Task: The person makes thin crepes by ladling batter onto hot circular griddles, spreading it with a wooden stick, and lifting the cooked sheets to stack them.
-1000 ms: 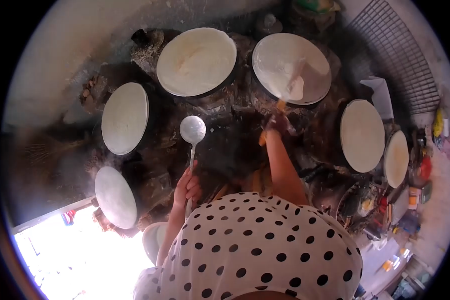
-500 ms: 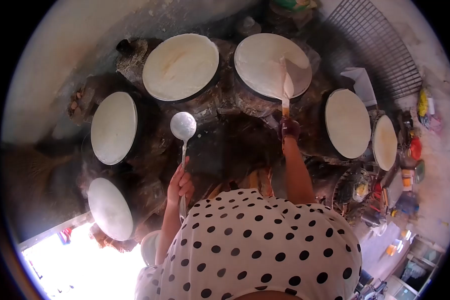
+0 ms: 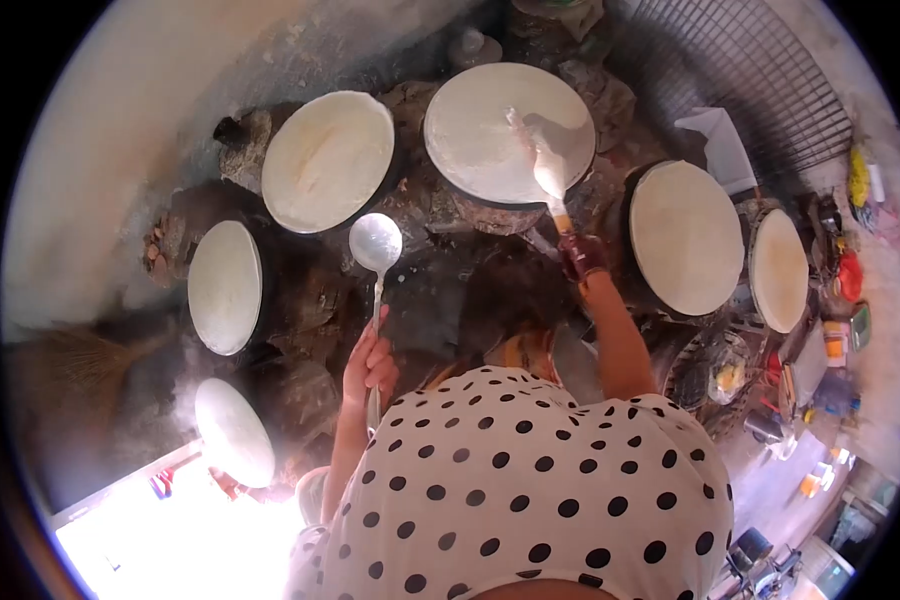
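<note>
gripping a spatula (image 3: 543, 165) by the handle with the right hand (image 3: 582, 258), pointing it away and slightly left, over the near right edge of a round pan (image 3: 470, 194); clasping a ladle (image 3: 376, 242) in the left hand (image 3: 370, 368), farther off.

No lettering, label, brand, number or sign can be read anywhere in the head view.

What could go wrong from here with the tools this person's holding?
The white-tipped tool in the right hand might tear or smear the pale layer beneath it. The bare right forearm could brush the pale disc nearby, perhaps getting burned if that's hot. The ladle in the left hand may drip if it's wet.
</note>
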The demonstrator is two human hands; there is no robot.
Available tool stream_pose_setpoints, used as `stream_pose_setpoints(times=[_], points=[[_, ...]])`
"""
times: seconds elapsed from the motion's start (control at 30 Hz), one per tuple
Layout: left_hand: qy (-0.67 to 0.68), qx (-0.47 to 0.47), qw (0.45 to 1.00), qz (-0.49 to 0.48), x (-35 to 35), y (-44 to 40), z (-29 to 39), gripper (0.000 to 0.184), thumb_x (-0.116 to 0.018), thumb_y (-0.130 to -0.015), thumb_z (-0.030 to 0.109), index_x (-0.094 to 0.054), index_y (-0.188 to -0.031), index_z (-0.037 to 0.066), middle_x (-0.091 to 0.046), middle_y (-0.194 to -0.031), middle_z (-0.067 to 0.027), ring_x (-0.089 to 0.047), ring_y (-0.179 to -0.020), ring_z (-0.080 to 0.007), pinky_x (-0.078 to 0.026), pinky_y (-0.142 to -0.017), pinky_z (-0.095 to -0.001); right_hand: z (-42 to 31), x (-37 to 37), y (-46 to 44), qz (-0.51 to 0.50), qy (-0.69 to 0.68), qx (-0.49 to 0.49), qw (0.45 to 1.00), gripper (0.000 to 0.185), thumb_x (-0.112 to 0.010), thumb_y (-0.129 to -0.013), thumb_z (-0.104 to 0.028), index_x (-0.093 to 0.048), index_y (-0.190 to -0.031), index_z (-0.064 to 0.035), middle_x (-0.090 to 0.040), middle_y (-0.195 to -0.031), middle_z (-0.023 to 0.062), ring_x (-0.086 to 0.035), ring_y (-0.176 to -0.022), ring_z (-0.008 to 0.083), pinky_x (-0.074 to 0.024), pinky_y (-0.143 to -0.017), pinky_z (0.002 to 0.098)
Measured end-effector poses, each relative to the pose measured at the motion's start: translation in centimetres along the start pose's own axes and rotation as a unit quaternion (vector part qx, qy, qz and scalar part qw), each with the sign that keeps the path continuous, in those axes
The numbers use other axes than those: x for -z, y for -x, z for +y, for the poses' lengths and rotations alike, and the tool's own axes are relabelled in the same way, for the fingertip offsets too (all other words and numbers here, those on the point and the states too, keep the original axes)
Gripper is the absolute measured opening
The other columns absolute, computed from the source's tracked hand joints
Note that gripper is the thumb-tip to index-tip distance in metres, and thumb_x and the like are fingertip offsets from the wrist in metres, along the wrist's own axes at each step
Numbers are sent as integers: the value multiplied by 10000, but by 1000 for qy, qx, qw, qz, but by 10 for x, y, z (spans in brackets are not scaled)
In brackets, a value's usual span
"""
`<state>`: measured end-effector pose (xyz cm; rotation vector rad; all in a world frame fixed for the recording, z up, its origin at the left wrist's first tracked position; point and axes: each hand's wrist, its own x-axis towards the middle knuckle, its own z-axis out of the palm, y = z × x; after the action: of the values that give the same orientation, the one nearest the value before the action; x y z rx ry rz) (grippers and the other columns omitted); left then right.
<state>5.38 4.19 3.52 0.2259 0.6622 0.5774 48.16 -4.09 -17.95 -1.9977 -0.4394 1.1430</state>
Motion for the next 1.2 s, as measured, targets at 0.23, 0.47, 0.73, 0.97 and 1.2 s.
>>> stream_pose_setpoints(times=[0.23,0.47,0.73,0.97,1.2], points=[[20,14,999,-25,-35,-37,-36,409,-279,-1033,203,-285,-1431,107,-361,-615,49,-345,-374,-26,-392,-360,-208,-92,12,-2,-2,-255,-7,967,297,-570,-891,-274,-608,-652,-102,-516,-490,25,-475,-360,130,-331,-327,289],[19,7,1000,-13,-64,-54,-51,393,-298,-1031,216,-326,-1412,126,-347,-626,57,-322,-388,-24,-325,-365,-201,-11,27,21,-92,-48,37,994,196,-575,-882,-211,-625,-766,-61,-562,-567,37,-525,-443,116,-386,-387,280],[56,4,997,-46,-68,-64,-55,410,-245,-1038,211,-272,-1436,115,-378,-618,28,-375,-377,-49,-424,-381,-220,-120,72,-87,13,-166,-30,986,434,-468,-933,-423,-586,-701,-76,-549,-559,62,-549,-464,173,-428,-452,316],[4,-2,999,-42,-59,-62,-46,411,-245,-1039,218,-277,-1437,124,-359,-611,39,-355,-372,-40,-398,-360,-224,-77,26,-29,345,176,382,839,348,-445,-947,-303,-597,-1148,-63,-644,-1056,165,-644,-895,277,-496,-800,387],[-94,59,994,15,-60,-61,-43,410,-284,-1035,245,-299,-1433,150,-316,-607,62,-312,-370,-32,-347,-344,-215,-79,17,-16,148,177,292,928,429,-391,-950,-404,-615,-1130,-86,-638,-1059,185,-632,-935,331,-474,-824,441]])
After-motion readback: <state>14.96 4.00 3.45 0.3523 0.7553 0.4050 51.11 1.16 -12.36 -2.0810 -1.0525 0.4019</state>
